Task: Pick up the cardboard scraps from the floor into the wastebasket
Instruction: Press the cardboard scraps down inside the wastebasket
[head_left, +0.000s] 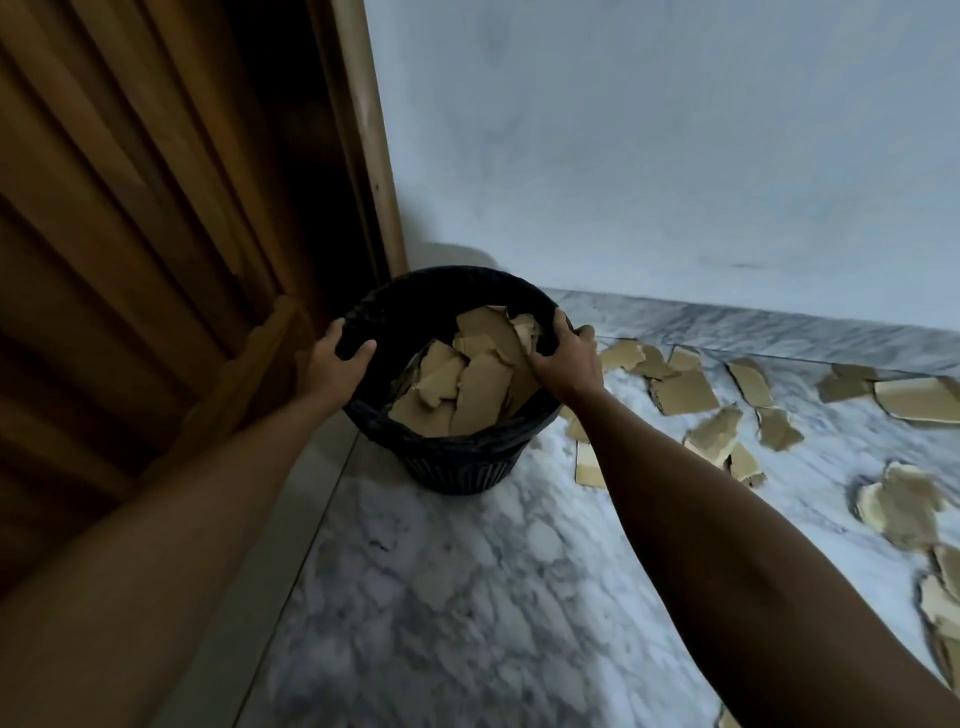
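Both hands, left hand and right hand, have fingers clamped on the wastebasket rim, apparently repositioning it (already part-filled); next, gather the cardboard scraps lying right.

Dim, bluish light; soft blur throughout, with wide-angle bending at the edges.

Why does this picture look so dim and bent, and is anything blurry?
Head view: dim bluish light; the wide lens bows the wooden door and forearms. The wastebasket, gripped at the rim by the left hand and right hand, looks fairly sharp; cardboard scraps on the floor smear near the right edge.
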